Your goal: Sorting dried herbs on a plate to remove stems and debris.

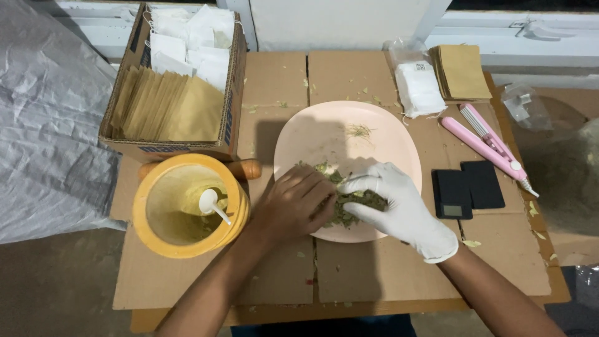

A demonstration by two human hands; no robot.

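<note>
A pale pink round plate (324, 134) lies in the middle of the cardboard-covered table. A heap of dried green leaves (349, 206) sits at its near edge. My bare left hand (290, 203) rests on the left side of the heap, fingers curled into the leaves. My right hand (399, 209), in a white glove, pinches the leaves from the right, fingertips meeting the left hand's. A few leaf crumbs (359, 131) lie farther back on the plate.
A yellow round tub (153, 234) with a white scoop (212, 205) stands at left. Behind it a cardboard box (231, 118) holds brown and white sachets. At right lie a pink sealer (483, 146), a small black scale (452, 193), brown envelopes (462, 72) and a bag of white sachets (418, 87).
</note>
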